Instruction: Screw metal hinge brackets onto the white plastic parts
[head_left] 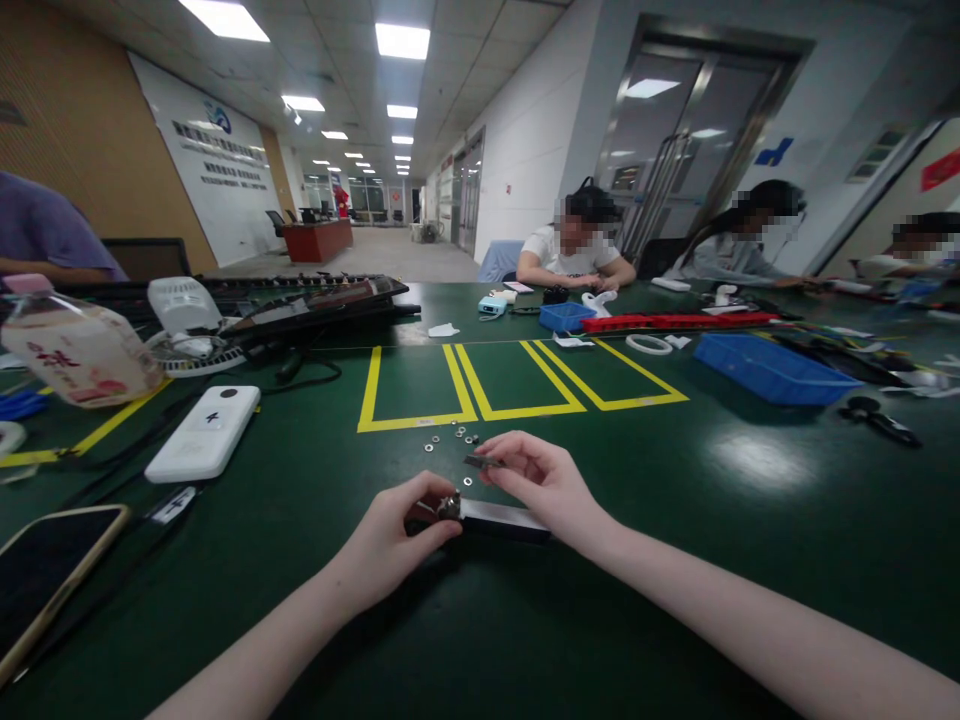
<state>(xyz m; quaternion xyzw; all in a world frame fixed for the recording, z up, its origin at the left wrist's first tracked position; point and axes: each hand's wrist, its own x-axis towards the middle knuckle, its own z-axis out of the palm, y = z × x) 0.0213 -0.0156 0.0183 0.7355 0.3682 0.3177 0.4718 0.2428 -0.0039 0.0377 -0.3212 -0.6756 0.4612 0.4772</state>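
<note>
My left hand (401,530) is closed in a pinch on a small metal part (448,506) at the left end of a dark flat bar (501,518) that lies on the green table (675,520). My right hand (541,478) rests over the bar's right half and pinches a thin dark metal strip (481,462) between thumb and fingers. Several small washers (454,436) lie scattered on the table just beyond both hands.
A white power bank (204,432), a phone (46,575), a bottle (75,348) and a small fan (186,318) sit at the left. Yellow tape boxes (517,385) mark the middle. Blue trays (765,368), a red bar (675,321) and seated people are across the table.
</note>
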